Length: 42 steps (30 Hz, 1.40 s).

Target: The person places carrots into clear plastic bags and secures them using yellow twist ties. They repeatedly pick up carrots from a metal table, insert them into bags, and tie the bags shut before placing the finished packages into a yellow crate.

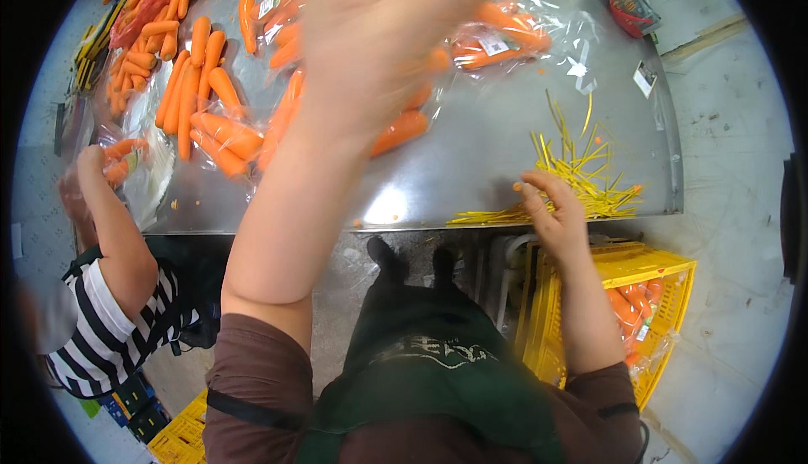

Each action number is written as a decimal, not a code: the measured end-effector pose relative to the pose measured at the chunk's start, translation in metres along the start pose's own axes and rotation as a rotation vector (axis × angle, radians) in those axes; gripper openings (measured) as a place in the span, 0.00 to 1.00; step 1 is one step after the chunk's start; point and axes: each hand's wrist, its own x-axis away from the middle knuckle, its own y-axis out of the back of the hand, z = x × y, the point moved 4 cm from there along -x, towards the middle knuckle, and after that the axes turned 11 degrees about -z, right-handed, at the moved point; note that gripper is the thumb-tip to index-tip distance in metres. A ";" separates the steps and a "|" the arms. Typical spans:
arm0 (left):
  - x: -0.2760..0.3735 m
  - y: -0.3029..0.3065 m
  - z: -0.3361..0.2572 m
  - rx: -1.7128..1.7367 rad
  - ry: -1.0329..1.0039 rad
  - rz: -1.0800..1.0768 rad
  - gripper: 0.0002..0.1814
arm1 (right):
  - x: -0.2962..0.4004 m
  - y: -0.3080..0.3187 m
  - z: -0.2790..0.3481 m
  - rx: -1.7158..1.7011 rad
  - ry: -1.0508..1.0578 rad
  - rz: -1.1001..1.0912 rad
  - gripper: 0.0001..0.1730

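My left hand (379,28) is raised high over the steel table, blurred and close to the camera. Its fingers run toward the top edge, and I cannot tell whether they hold anything. Behind it lie clear plastic bags of carrots (404,128), partly hidden by the hand and forearm. My right hand (558,214) hovers at the table's front edge, thumb and forefinger apart and nothing visible in its grip. Beside and beneath it spreads a loose pile of yellow twist ties (587,180). A small orange bit (517,186) shows by the fingertips.
Another bagged bunch of carrots (499,34) lies farther back on the steel table (480,129). Loose carrots (189,91) cover the left side. A co-worker (113,300) handles a bag there. Below, at right, a yellow crate (656,268) holds bagged carrots. A red container (631,15) stands at the far corner.
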 end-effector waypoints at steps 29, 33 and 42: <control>0.284 0.092 0.046 0.387 0.946 0.066 0.30 | 0.080 -0.127 0.041 -0.886 -0.559 0.234 0.18; 0.273 0.075 0.053 -0.349 1.079 -0.079 0.25 | 0.082 -0.106 0.060 0.002 0.057 -0.110 0.12; 0.296 0.042 0.092 -0.086 1.111 -0.142 0.13 | 0.034 0.020 0.017 0.202 0.229 -0.220 0.15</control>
